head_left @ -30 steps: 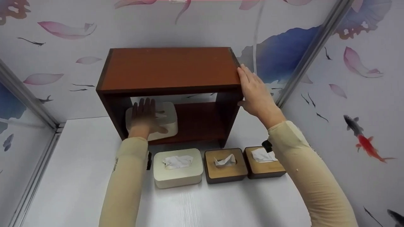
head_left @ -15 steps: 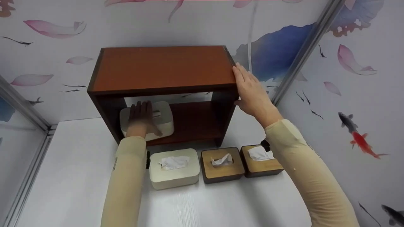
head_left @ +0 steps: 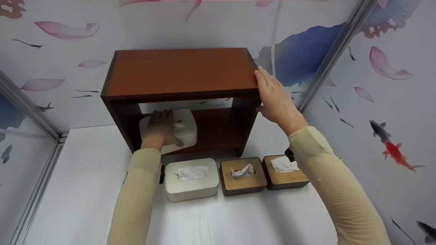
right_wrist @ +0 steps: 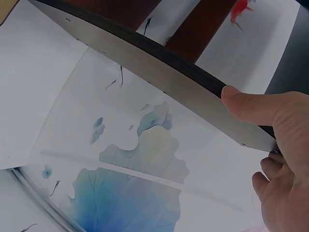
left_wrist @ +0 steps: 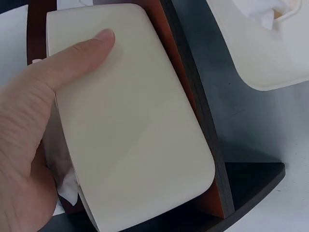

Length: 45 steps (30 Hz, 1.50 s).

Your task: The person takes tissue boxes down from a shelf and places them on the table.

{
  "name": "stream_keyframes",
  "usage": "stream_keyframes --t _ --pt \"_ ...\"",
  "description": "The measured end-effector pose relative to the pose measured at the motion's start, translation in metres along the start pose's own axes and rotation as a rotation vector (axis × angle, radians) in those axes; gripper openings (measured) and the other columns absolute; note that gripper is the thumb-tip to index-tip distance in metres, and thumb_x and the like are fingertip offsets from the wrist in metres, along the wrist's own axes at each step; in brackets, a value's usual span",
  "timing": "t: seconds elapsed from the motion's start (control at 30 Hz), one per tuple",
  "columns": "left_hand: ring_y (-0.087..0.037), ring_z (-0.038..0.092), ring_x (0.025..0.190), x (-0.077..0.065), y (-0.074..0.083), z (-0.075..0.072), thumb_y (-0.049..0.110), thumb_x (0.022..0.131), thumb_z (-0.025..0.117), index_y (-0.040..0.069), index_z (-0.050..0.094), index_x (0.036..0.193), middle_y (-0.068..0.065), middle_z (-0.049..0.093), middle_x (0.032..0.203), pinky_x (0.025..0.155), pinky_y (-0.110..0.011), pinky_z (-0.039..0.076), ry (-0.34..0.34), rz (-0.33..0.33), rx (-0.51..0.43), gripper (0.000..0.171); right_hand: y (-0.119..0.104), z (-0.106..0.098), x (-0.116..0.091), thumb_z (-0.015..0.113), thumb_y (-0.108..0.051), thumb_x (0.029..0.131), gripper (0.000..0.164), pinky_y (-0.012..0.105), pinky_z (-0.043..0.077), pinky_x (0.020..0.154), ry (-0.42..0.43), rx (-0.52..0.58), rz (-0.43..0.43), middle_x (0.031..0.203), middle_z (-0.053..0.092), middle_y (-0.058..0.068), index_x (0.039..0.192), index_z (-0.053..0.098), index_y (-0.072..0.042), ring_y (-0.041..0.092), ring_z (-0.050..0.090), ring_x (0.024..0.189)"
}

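Observation:
A brown wooden shelf [head_left: 184,72], with an open front, stands against the back wall. Inside its left half is a white tissue box [left_wrist: 130,111], turned slightly relative to the shelf's front edge. My left hand [head_left: 160,127] holds this box, thumb on its front face and fingers over its top; the fingertips are hidden in the left wrist view. At the shelf's upper right corner, my right hand [head_left: 276,100] grips the side panel, the thumb [right_wrist: 246,107] on its dark front edge and the fingers along the top and outer side.
In front of the shelf stand another white tissue box [head_left: 192,194] and two dark tissue boxes with wooden lids, one in the middle [head_left: 243,185] and one at the right [head_left: 289,180]. White table surface [head_left: 204,224] lies before them. Patterned walls [head_left: 385,102] enclose the sides and back.
The white box inside the shelf has shifted a little rightward and toward the front, my left hand moving with it. My right hand stays at the shelf's corner. The head view swayed slightly.

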<state>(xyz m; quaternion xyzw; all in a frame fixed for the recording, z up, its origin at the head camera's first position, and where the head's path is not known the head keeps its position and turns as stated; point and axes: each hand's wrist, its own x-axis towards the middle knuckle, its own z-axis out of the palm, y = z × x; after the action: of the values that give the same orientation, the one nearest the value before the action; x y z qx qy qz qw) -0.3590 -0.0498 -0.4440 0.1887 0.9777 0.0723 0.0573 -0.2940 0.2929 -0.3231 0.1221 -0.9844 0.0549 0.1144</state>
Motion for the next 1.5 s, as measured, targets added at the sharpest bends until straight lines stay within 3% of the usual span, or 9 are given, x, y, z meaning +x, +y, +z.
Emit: stream_keyframes --t 0.2,0.43,0.7,0.87,1.2,1.5 --pt "-0.039 0.021 0.147 -0.003 0.006 0.004 0.060 0.063 0.080 0.002 0.013 0.155 -0.018 0.025 0.159 0.124 -0.048 0.015 0.042 0.010 -0.017 0.128 0.002 0.001 0.000 0.083 -0.006 0.073 0.106 0.047 0.016 0.124 0.008 0.001 -0.010 0.163 0.013 0.021 0.154 0.015 0.002 0.034 0.016 0.151" --pt "-0.038 0.022 0.147 -0.014 0.021 -0.002 0.063 0.064 0.078 0.003 0.015 0.155 -0.017 0.025 0.159 0.124 -0.046 0.015 0.074 0.072 0.024 0.127 0.002 0.002 0.000 0.082 -0.005 0.073 0.105 0.049 0.017 0.123 0.015 0.008 -0.017 0.162 0.015 0.022 0.154 0.014 0.003 0.035 0.016 0.151" --pt "-0.039 0.027 0.145 -0.038 0.038 -0.006 0.067 0.060 0.080 0.001 0.022 0.153 -0.019 0.030 0.156 0.122 -0.049 0.020 0.176 0.183 0.096 0.128 0.001 0.001 0.001 0.082 -0.004 0.072 0.105 0.050 0.017 0.123 0.024 0.017 -0.025 0.162 0.015 0.023 0.153 0.015 0.004 0.035 0.017 0.151" --pt "-0.039 0.032 0.142 -0.055 0.043 -0.009 0.069 0.056 0.080 0.002 0.024 0.153 -0.019 0.034 0.154 0.121 -0.049 0.025 0.195 0.216 0.110 0.130 0.001 0.001 0.001 0.082 -0.004 0.073 0.106 0.050 0.017 0.123 0.013 0.022 -0.018 0.162 0.014 0.022 0.154 0.013 0.003 0.035 0.016 0.151" --pt "-0.036 0.037 0.140 -0.093 0.037 -0.016 0.069 0.057 0.079 0.003 0.023 0.154 -0.019 0.038 0.153 0.119 -0.047 0.029 0.172 0.256 0.103 0.130 0.004 0.001 0.000 0.082 -0.005 0.073 0.106 0.051 0.018 0.122 0.013 0.036 -0.024 0.162 0.013 0.023 0.153 0.014 0.003 0.037 0.016 0.150" --pt "-0.038 0.040 0.137 -0.128 0.015 -0.013 0.064 0.054 0.082 0.002 0.028 0.152 -0.020 0.043 0.149 0.117 -0.049 0.032 0.191 0.271 0.086 0.128 0.001 0.001 0.000 0.082 -0.008 0.074 0.106 0.050 0.017 0.123 -0.001 0.009 -0.023 0.162 0.012 0.022 0.153 0.012 0.003 0.035 0.015 0.151"
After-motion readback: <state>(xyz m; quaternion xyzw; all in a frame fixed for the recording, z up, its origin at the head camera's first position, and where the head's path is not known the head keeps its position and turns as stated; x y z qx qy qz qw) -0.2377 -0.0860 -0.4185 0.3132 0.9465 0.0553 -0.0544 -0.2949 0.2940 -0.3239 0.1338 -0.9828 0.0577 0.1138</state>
